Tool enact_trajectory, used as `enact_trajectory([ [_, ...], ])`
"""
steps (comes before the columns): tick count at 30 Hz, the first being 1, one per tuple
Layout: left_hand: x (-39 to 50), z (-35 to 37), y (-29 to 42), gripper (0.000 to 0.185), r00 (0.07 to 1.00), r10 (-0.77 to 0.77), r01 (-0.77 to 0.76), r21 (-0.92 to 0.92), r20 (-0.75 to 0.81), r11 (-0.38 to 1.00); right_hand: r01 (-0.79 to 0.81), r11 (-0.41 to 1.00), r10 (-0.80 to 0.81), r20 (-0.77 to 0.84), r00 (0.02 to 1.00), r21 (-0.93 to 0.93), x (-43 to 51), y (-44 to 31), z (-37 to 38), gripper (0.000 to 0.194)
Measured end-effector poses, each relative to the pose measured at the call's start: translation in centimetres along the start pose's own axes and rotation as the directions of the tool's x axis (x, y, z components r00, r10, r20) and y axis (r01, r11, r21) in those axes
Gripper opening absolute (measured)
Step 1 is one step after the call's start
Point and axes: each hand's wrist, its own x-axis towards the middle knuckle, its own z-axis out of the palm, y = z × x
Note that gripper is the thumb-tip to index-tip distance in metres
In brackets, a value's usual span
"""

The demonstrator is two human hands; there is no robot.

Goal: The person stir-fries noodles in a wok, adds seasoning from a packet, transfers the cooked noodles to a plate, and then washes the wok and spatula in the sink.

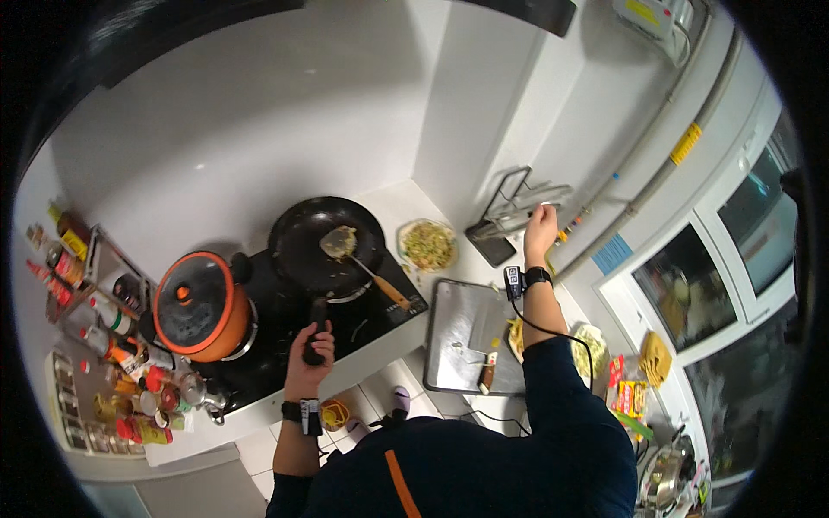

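My left hand (311,356) is closed around the black handle of a wok (298,226) on the dark cooktop. A slotted spatula (339,243) with some food on it rests in the wok, its wooden handle over the rim. My right hand (541,226) reaches to a wire lid rack (492,249) by the wall, its fingers at the knob of a glass lid (518,213). A plate of chopped food (427,246) stands between wok and rack. Below it, a cleaver (482,337) lies on a metal tray (447,362).
An orange pot (220,333) with a glass lid stands left of the wok. Bottles and jars (155,395) crowd the left side. At the right are a plate of shredded vegetable (589,346), food packets (629,395) and a metal pan (664,479). Windows line the right wall.
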Motion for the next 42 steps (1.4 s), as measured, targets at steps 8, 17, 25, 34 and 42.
enact_trajectory([
  [8,1.0,0.0,0.0,0.031,0.995,0.074,-0.071,0.046,-0.071,0.996,-0.411,0.725,0.476,-0.029,0.879,-0.553,2.9,24.3,-2.9,0.043],
  [17,2.4,0.6,-0.7,0.030,0.981,0.154,-0.145,0.083,-0.115,0.986,-0.797,0.467,0.748,0.309,0.587,0.382,8.2,29.9,4.5,0.047],
  [25,3.7,-0.1,-0.8,0.033,0.975,0.188,-0.177,0.100,-0.119,0.979,-0.826,0.414,0.760,0.355,0.545,0.383,8.3,29.0,6.4,0.043],
  [34,4.4,-0.2,-0.7,0.034,0.975,0.184,-0.173,0.097,-0.121,0.980,-0.694,0.720,0.693,0.049,0.719,-0.016,7.8,28.8,5.8,0.056],
  [42,5.1,-0.4,-0.9,0.033,0.974,0.192,-0.182,0.086,-0.123,0.980,-0.715,0.688,0.726,0.130,0.676,-0.125,3.3,28.8,5.5,0.051],
])
